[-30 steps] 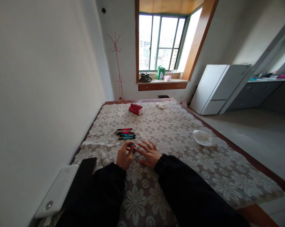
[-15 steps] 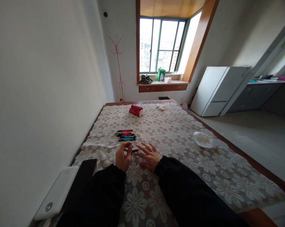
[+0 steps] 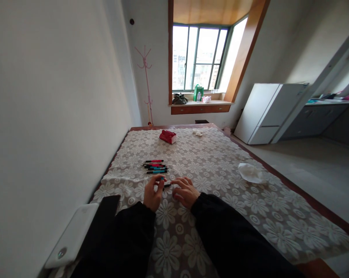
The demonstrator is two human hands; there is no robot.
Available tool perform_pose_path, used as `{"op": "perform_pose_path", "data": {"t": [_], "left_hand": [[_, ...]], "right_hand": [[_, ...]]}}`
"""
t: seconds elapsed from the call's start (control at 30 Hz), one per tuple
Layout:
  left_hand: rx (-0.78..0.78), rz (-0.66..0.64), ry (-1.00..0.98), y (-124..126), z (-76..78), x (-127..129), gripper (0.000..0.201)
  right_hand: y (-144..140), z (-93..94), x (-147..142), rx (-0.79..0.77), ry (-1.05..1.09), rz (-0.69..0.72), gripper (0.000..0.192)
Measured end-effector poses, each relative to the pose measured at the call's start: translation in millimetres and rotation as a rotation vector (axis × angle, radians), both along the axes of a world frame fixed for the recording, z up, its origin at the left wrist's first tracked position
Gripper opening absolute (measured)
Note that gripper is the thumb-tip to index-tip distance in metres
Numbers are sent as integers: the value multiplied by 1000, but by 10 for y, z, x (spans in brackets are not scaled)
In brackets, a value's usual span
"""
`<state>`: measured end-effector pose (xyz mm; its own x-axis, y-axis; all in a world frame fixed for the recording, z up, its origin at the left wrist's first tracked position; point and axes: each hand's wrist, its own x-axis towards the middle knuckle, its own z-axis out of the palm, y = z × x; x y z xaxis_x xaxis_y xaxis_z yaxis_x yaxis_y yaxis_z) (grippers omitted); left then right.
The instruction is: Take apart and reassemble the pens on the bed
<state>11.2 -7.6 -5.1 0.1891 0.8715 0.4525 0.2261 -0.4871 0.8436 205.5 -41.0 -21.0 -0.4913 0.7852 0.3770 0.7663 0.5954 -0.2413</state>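
Observation:
My left hand (image 3: 153, 194) is closed, thumb and fingers pinching a small blue pen part (image 3: 162, 178) that is mostly hidden by the fingers. Just right of it, a short black pen piece (image 3: 167, 185) lies on the tablecloth. My right hand (image 3: 186, 192) is at that piece's right end, palm down, fingers bent and thumb apart from them; whether a fingertip touches the piece I cannot tell. Beyond my left hand lies a group of pens (image 3: 155, 167), red-and-black and blue-and-black, roughly parallel.
A floral tablecloth (image 3: 180, 227) covers the table. On it are a red tissue pack (image 3: 167, 136), a crumpled white tissue (image 3: 251, 173) and a smaller one (image 3: 197, 133). A white device (image 3: 73, 235) and a dark flat object (image 3: 100, 220) lie by the left wall.
My right hand's fingers have drawn in from a spread to a bent pose beside the black piece. My left hand keeps its pinch. The whole view has shifted slightly.

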Motion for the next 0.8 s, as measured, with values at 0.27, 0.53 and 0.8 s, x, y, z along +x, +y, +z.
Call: {"op": "perform_pose_path", "data": {"t": [0.27,0.53,0.8], "left_hand": [[155,-48,195,-47,17,10,16],[188,-149,325,-41,20,21,16],[152,6,239,-16,8,-2,18]], "right_hand": [[22,37,27,-13,444,-114,13],[5,102,2,-12,638,-101,7],[64,35,96,-11,296,-179,10]]}}
